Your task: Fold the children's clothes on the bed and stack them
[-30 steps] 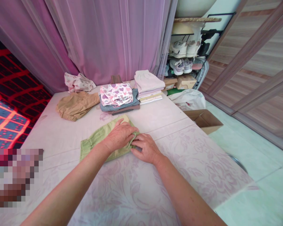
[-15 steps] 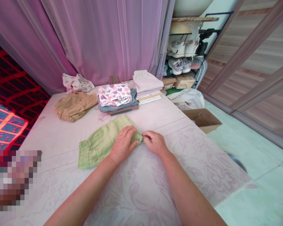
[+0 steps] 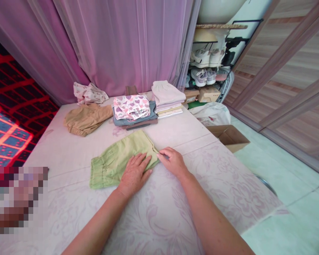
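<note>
Light-green shorts [image 3: 122,159] pressed flat under left hand [image 3: 134,176]

The shorts are laid folded at lower centre of the table cover [image 3: 61,156], which is floral-patterned. The left hand is spread wide, nothing gripped. The right hand [image 3: 172,163] is narrowed, its fingertips [image 3: 161,156] touching the shorts' right corner; whether it pinches cannot be told. Stacked folded clothes [image 3: 134,109] are noted at upper centre.
</note>
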Available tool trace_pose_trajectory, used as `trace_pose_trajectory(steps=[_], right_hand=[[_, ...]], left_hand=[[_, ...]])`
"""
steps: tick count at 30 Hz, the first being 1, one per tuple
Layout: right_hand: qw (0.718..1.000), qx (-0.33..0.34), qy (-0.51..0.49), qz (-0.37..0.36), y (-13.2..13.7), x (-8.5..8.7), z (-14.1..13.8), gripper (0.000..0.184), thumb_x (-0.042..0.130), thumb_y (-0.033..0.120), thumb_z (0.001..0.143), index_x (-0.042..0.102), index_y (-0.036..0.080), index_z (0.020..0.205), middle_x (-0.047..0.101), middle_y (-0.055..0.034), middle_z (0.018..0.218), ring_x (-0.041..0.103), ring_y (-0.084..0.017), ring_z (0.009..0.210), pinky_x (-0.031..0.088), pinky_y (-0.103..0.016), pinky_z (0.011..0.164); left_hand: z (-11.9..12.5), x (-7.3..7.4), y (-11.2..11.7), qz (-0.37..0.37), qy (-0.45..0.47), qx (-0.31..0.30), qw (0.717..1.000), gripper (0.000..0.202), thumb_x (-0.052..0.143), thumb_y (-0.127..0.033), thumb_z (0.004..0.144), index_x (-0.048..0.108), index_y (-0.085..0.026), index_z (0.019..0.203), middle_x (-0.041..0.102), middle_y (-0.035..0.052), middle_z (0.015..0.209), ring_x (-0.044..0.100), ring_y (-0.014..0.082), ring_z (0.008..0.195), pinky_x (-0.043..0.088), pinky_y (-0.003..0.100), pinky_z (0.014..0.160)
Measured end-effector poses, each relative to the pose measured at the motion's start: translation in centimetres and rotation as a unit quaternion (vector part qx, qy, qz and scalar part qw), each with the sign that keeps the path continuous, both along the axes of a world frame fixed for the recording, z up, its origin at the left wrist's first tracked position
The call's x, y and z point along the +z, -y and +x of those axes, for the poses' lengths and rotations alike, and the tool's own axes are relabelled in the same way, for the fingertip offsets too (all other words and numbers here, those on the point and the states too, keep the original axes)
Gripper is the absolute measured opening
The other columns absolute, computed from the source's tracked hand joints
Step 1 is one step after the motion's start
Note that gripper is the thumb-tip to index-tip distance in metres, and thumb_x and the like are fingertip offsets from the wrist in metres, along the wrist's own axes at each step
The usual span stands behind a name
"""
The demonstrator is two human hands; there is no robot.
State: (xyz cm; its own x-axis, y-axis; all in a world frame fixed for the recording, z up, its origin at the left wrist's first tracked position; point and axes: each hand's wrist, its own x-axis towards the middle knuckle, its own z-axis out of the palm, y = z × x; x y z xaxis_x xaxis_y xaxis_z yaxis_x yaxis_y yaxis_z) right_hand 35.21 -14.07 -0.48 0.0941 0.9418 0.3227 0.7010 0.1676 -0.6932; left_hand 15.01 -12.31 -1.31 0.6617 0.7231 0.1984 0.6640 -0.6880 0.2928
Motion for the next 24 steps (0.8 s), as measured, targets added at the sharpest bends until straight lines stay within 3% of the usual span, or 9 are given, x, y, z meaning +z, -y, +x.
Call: trace_pose_trajectory(steps=[4, 7, 12, 16, 20, 24], right_hand=[[0.994, 0.019, -0.082, 0.064, -0.5, 0.1, -1.0, 0.020, 0.052, 0.031, 0.087, 0.069, 0.022, 0.082, 0.069, -0.0048, 0.084, 0.064, -0.016, 0.080, 0.050, -0.027, 0.074], [0.991, 0.035, -0.114, 0.055, -0.6, 0.2, -0.8, 0.024, 0.047, 0.030, 0.089, 0.069, 0.022, 0.091, 0.071, -0.0053, 0.092, 0.065, -0.016, 0.088, 0.050, -0.028, 0.078], [0.999, -0.025, -0.036, -0.027, -0.2, 0.1, 0.5, 0.020, 0.050, 0.024, 0.084, 0.069, 0.021, 0.091, 0.072, -0.0046, 0.093, 0.064, -0.019, 0.088, 0.049, -0.031, 0.076], [0.997, -0.006, 0.048, -0.052, 0.0, 0.2, 0.3, 0.020, 0.060, 0.025, 0.078, 0.068, 0.022, 0.096, 0.072, -0.0028, 0.092, 0.062, -0.021, 0.088, 0.046, -0.034, 0.083], [0.996, 0.005, 0.072, -0.049, -0.2, 0.1, -0.3, 0.034, 0.064, 0.025, 0.075, 0.065, 0.023, 0.109, 0.071, -0.0030, 0.099, 0.061, -0.021, 0.094, 0.044, -0.034, 0.087], [0.994, 0.009, 0.105, -0.037, -0.5, -0.1, -0.5, 0.035, 0.062, 0.032, 0.078, 0.063, 0.021, 0.112, 0.068, -0.0066, 0.108, 0.057, -0.023, 0.100, 0.041, -0.036, 0.089]], left_hand=[[0.6, 0.1, 0.3, 0.001, 0.004, 0.031, 1.000, 0.056, 0.050, -0.045, 0.089, 0.044, -0.017, 0.137, 0.053, 0.0151, 0.137, 0.045, 0.0293, 0.129, 0.033, 0.052, 0.108], [1.2, 0.8, 0.3, -0.006, -0.007, 0.061, 0.998, 0.047, 0.046, -0.041, 0.092, 0.050, -0.015, 0.131, 0.056, 0.0149, 0.133, 0.049, 0.0289, 0.125, 0.036, 0.050, 0.106], [2.2, 2.1, 0.2, -0.018, 0.009, 0.089, 0.996, 0.036, 0.045, -0.035, 0.092, 0.057, -0.016, 0.121, 0.063, 0.0125, 0.123, 0.055, 0.0271, 0.115, 0.041, 0.046, 0.100], [2.8, 2.7, -0.2, -0.038, 0.022, 0.127, 0.991, 0.035, 0.049, -0.039, 0.090, 0.059, -0.017, 0.116, 0.066, 0.0106, 0.112, 0.059, 0.0263, 0.103, 0.044, 0.041, 0.091], [3.0, 2.5, -0.8, -0.070, 0.064, 0.177, 0.980, 0.024, 0.053, -0.034, 0.088, 0.063, -0.019, 0.104, 0.068, 0.0060, 0.094, 0.060, 0.0213, 0.087, 0.044, 0.032, 0.078], [2.8, 1.8, -1.1, -0.119, 0.154, 0.208, 0.959, 0.019, 0.049, -0.031, 0.089, 0.064, -0.021, 0.094, 0.064, 0.0000, 0.078, 0.057, 0.0151, 0.072, 0.040, 0.025, 0.065]])
